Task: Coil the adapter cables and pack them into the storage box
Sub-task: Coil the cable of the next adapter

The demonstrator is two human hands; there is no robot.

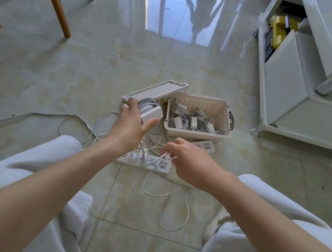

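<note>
The left hand (132, 124) is out over the floor (82, 66), its grip clamped on a white adapter (152, 112) – thumb under the near edge, fingers wrapped over the far side – and a coiled bundle of cable (147, 101) sits bunched against the block, right by the fingertips. It is held just to the left of the storage box (198, 134), which stands open on the tiles with a tangle of packed adapters (193, 121) and their leads lying in the bottom. The lid (155, 91) is off and leans tilted against the box's left wall, just behind the held adapter. Over to the right hand (187, 160): its grip is pinched together on a thin white cable (144, 185), fingertips closed on it above a white power strip (161, 166), and from there the cable drops to the floor and wanders in loose loops between the person's knees. Plugs sit in the left part of that strip, and more white leads trail off it to the left across the tiles. A second power strip (206, 146) lies just in front of the box, touching or very nearly so – hard to tell which. Light grey trousers (43, 159) frame the bottom of the view. Wooden chair legs (56, 2) stand at the upper left, and a white cabinet (288, 92) stands at the right.
</note>
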